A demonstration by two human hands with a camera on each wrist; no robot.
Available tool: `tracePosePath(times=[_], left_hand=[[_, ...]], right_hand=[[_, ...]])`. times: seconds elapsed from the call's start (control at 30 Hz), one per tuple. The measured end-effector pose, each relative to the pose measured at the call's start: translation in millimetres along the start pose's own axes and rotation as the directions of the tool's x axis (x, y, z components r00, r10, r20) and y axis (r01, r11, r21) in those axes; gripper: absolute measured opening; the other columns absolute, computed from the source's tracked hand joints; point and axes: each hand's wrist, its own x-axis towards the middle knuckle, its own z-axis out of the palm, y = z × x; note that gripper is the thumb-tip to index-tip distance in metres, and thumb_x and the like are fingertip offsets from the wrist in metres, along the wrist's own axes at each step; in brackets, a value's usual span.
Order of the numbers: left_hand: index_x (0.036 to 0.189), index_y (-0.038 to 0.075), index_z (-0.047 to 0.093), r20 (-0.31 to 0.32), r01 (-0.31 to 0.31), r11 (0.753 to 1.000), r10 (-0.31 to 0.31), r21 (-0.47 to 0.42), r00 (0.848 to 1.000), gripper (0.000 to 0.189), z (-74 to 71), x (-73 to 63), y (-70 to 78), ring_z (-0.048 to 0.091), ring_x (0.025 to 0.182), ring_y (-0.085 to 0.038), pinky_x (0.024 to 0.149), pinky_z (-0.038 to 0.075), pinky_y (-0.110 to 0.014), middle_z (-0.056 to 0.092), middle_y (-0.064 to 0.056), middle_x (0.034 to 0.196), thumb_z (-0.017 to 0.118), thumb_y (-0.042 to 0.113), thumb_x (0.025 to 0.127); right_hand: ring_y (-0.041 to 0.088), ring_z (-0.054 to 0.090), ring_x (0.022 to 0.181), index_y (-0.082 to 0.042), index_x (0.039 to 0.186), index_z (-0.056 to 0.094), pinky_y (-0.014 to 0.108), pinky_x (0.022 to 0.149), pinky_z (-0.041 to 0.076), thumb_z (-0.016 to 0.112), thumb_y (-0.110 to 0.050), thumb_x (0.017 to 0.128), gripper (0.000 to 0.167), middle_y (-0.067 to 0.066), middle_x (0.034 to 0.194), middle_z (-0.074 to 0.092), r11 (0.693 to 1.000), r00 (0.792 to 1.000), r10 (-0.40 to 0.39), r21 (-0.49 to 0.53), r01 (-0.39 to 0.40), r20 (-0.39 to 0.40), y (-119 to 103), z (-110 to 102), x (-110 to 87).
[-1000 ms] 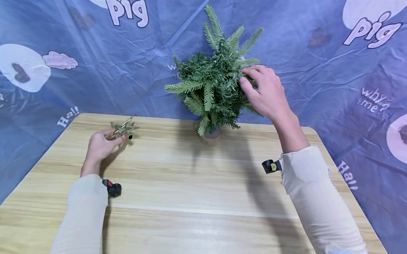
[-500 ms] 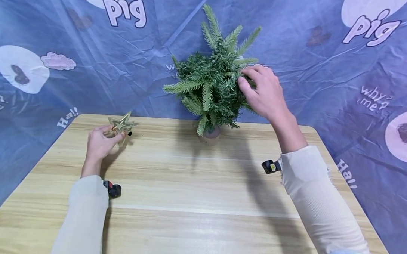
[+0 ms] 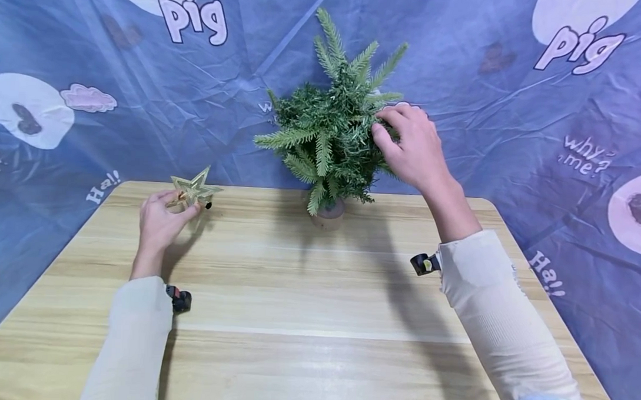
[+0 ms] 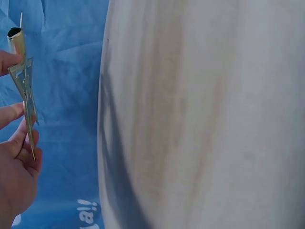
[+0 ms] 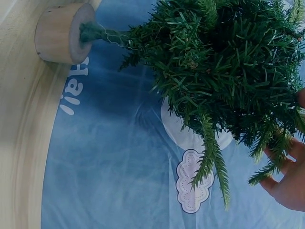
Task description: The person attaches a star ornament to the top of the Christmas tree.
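A gold star tree topper (image 3: pixel 197 188) is pinched between the fingers and thumb of my left hand (image 3: pixel 159 222), over the table's far left. In the left wrist view the star (image 4: pixel 27 95) shows edge-on, its short hollow tube at the top. A small artificial Christmas tree (image 3: pixel 333 130) stands upright at the back middle, in a round wooden base (image 3: pixel 329 217). My right hand (image 3: pixel 415 147) grips its right side, thumb in front. The right wrist view has the fingers (image 5: pixel 286 167) curled behind the branches, partly hidden by needles.
The light wooden table (image 3: pixel 306 299) ends just behind the tree base. A blue cloth (image 3: pixel 223 114) printed with words and cartoon shapes hangs behind and along both sides. Small black cameras sit at the left cuff (image 3: pixel 142 297) and right cuff (image 3: pixel 469 252).
My left hand has raised the star slightly from the table and tilted it more upright. The right hand keeps its place on the tree. The whole head view has shifted a little.
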Motion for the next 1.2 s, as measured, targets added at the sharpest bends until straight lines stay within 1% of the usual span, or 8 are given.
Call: tracePosePath(times=[0.13,0.23,0.37,0.63,0.8,0.93,1.07,1.2], left_hand=[[0.147,0.004,0.051,-0.024,-0.037,0.999,0.038,0.007,0.999,0.074,0.5,0.2,6.2,0.028,0.14,-0.039,0.113,0.024,-0.06,0.039,-0.019,0.154,0.075,0.042,0.088],[0.146,0.003,0.053,-0.039,-0.077,0.997,0.078,0.021,0.996,0.073,1.2,0.5,11.4,0.031,0.138,-0.039,0.111,0.025,-0.058,0.043,-0.02,0.151,0.075,0.041,0.088],[0.146,0.0,0.051,-0.038,-0.105,0.994,0.106,0.031,0.994,0.075,3.6,1.6,19.1,0.032,0.137,-0.039,0.111,0.026,-0.058,0.043,-0.02,0.151,0.074,0.043,0.089],[0.147,0.0,0.049,-0.05,-0.123,0.991,0.126,0.048,0.991,0.081,4.1,0.3,28.2,0.03,0.138,-0.038,0.11,0.026,-0.059,0.041,-0.019,0.152,0.074,0.049,0.088],[0.145,-0.001,0.052,-0.089,-0.158,0.985,0.164,0.072,0.982,0.074,2.1,-1.3,31.8,0.031,0.136,-0.038,0.109,0.027,-0.058,0.043,-0.02,0.15,0.073,0.042,0.089],[0.14,-0.002,0.058,-0.156,-0.218,0.973,0.228,0.079,0.961,0.066,1.6,-1.9,38.9,0.035,0.13,-0.036,0.107,0.03,-0.054,0.048,-0.021,0.143,0.075,0.033,0.086],[0.133,-0.003,0.064,-0.221,-0.294,0.95,0.31,0.104,0.925,0.059,1.9,-0.9,49.0,0.039,0.124,-0.036,0.103,0.032,-0.052,0.053,-0.022,0.137,0.077,0.028,0.084],[0.129,-0.003,0.066,-0.255,-0.354,0.927,0.374,0.121,0.892,0.057,2.5,0.2,57.2,0.041,0.123,-0.037,0.102,0.032,-0.052,0.055,-0.022,0.134,0.078,0.028,0.083]], right_hand=[[0.034,0.045,0.133,-0.006,0.134,0.065,0.054,0.113,0.028,0.043,-0.04,0.104,0.05,0.011,0.139,0.058,1.0,1.0,0.003,-0.002,-0.003,0.003,-0.6,-0.2,-0.1],[0.034,0.045,0.133,-0.007,0.134,0.065,0.054,0.114,0.027,0.043,-0.04,0.104,0.05,0.011,0.139,0.059,1.0,1.0,0.006,-0.006,-0.006,0.001,-0.5,-1.2,-0.2],[0.034,0.045,0.133,-0.007,0.134,0.065,0.055,0.113,0.028,0.043,-0.04,0.104,0.05,0.011,0.139,0.059,1.0,1.0,0.01,-0.006,-0.01,-0.006,0.6,-2.9,-1.0],[0.035,0.046,0.13,-0.006,0.132,0.066,0.057,0.109,0.031,0.046,-0.037,0.104,0.047,0.011,0.138,0.059,1.0,1.0,0.0,0.018,0.001,-0.023,1.9,1.6,-3.3],[0.035,0.048,0.128,-0.006,0.132,0.066,0.056,0.108,0.033,0.045,-0.037,0.104,0.047,0.011,0.137,0.06,1.0,0.999,-0.016,0.016,0.016,-0.03,0.5,6.0,-1.0],[0.035,0.048,0.127,-0.007,0.131,0.067,0.056,0.107,0.033,0.045,-0.038,0.104,0.047,0.01,0.137,0.06,1.0,0.999,-0.012,0.006,0.013,-0.029,-0.1,6.3,-1.2],[0.034,0.047,0.129,-0.007,0.132,0.067,0.056,0.108,0.032,0.043,-0.039,0.104,0.049,0.01,0.138,0.059,1.0,1.0,-0.008,-0.015,0.008,-0.023,-0.8,4.8,-1.5],[0.034,0.046,0.13,-0.007,0.133,0.066,0.055,0.11,0.03,0.042,-0.04,0.104,0.05,0.01,0.138,0.059,0.999,1.0,-0.002,-0.037,0.001,-0.018,-1.9,3.2,-2.0]])
